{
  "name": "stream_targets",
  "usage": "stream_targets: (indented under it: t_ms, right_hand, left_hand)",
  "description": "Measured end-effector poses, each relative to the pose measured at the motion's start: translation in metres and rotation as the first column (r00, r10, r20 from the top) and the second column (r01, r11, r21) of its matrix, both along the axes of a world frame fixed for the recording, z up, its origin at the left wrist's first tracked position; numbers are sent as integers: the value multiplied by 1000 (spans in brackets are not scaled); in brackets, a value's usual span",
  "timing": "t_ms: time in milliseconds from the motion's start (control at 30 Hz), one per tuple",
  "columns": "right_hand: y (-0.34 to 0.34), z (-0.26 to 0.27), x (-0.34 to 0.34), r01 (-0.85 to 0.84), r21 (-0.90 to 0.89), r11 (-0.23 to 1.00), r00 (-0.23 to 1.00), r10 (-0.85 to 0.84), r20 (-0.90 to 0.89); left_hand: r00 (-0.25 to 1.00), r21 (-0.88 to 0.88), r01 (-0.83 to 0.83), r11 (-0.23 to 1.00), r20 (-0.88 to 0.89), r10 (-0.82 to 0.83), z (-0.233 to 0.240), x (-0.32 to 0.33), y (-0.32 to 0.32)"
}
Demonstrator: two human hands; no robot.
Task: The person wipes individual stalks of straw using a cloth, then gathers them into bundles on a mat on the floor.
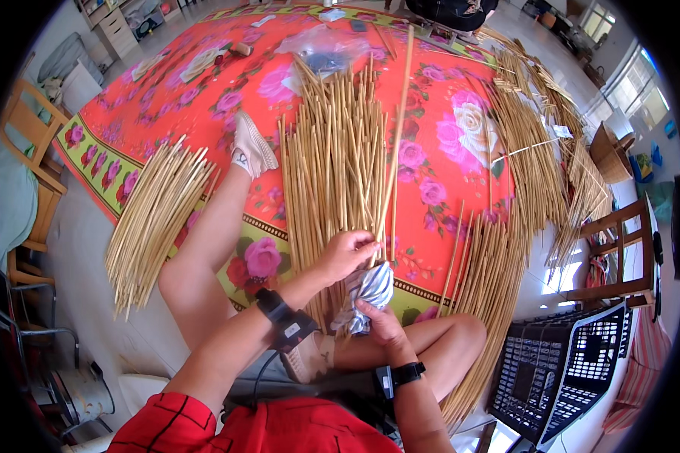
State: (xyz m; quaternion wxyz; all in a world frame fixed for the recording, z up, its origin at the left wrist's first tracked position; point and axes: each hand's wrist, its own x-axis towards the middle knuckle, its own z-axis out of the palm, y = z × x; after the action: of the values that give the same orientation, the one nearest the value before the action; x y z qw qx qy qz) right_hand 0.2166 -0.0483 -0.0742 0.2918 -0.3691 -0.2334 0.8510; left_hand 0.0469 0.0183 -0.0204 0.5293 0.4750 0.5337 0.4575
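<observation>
My left hand point(348, 255) pinches a long, pale plant stalk point(399, 130) that points away from me, above the other stalks. A striped blue-and-white cloth point(372, 291) is bunched in my right hand point(381, 321), around the near part of that stalk. Beneath my left hand a thick bundle of tan stalks point(334, 164) lies between my legs, its far ends uneven. Another stack of stalks point(156, 221) rests beyond my left knee. More stalks point(490, 277) lie beside my right knee.
A red floral sheet point(204, 119) covers the floor. Long stalks point(532, 158) are spread along its right side. A black plastic crate point(561, 368), a wooden stool point(617, 249) and a woven basket point(607, 153) stand at right. Wooden chairs point(31, 164) line the left. Ahead lies a clear plastic bag point(323, 48).
</observation>
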Motion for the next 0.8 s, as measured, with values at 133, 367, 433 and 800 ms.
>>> stream_targets:
  t_ms: [133,367,433,800]
  right_hand:
    - [0,-15,1,-68,45,997,997,67,38]
    - [-1,-19,-5,-269,149,952,962,258,86]
    - [-5,-45,-5,-334,294,896,940,293,174]
    - [-3,-29,-9,-339,180,923,935,309,177]
  left_hand:
    - [976,135,-198,971,-61,207,10,-21,10]
    - [799,229,-601,766,170,577,27,-104,36]
    - [774,298,-633,714,242,585,64,-132,46]
    - [917,-19,-114,993,383,113,84,73,26]
